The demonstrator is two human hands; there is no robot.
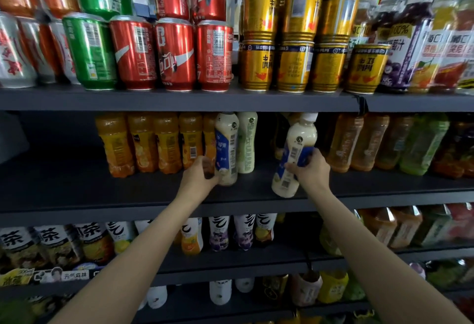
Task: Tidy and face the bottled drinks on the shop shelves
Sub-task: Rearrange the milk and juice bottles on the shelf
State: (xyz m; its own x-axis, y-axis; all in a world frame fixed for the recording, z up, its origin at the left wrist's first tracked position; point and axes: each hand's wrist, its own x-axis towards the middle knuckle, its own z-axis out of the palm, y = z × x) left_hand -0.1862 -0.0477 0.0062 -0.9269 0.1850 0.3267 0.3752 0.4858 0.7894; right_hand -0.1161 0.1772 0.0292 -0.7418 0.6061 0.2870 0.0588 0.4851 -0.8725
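Two bare forearms reach up from the bottom of the view toward the middle shelf (128, 190). The left hand (198, 176) has its fingers curled round the lower body of a creamy bottle with a blue label (225, 149), which stands upright on the shelf at about twelve o'clock from that hand. The right hand (311, 169) grips a second creamy blue-label bottle (295, 154) around its waist; this one tilts, cap leaning toward one o'clock, its base at or just above the shelf near the front edge. I cannot tell whether the base touches.

Just behind the left-hand bottle, at its one o'clock, stands a pale green-label bottle (246, 141). A dark gap lies between that bottle and the tilted one. At nine o'clock from the left hand runs a row of orange juice bottles (154, 144); at three o'clock from the right hand stand amber tea bottles (359, 141), set further back. Above, the upper shelf carries red cans (174, 54) and gold cans (292, 67).

The step in hand looks like gathering the two milky drinks into one row. The next move likely calls for standing the tilted bottle upright in the gap, beside its match, then turning both so the label fronts rather than the barcodes face out.
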